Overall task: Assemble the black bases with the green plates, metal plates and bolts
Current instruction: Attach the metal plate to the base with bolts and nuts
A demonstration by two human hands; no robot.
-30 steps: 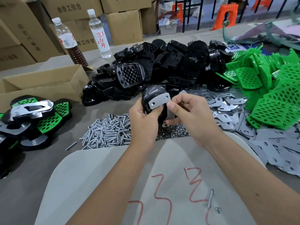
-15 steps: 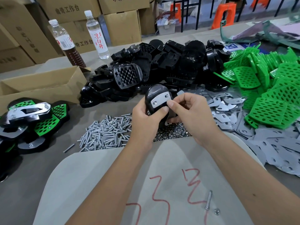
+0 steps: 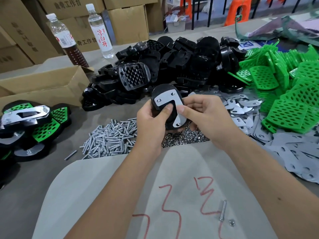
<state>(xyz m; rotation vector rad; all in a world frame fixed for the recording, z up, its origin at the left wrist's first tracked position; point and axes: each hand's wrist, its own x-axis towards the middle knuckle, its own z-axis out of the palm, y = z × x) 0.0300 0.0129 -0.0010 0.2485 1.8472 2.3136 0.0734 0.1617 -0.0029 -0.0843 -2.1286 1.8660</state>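
Above the desk (image 3: 25, 195), the left hand (image 3: 151, 121) grips a black base (image 3: 160, 91) and its thumb presses the metal plate (image 3: 166, 99) lying on it. The right hand (image 3: 205, 116) pinches the plate's lower arm. An open cardboard box (image 3: 44, 83) stands at left; its contents are hidden. Bolts (image 3: 110, 140) are piled below the hands.

Above the counter (image 3: 25, 195), the left hand (image 3: 151, 121) and right hand (image 3: 203, 116) together hold a black base (image 3: 158, 94) with a metal plate (image 3: 167, 99) on its face, both thumbs pressing the plate, over heaps of bolts (image 3: 110, 140) and nuts (image 3: 183, 138).
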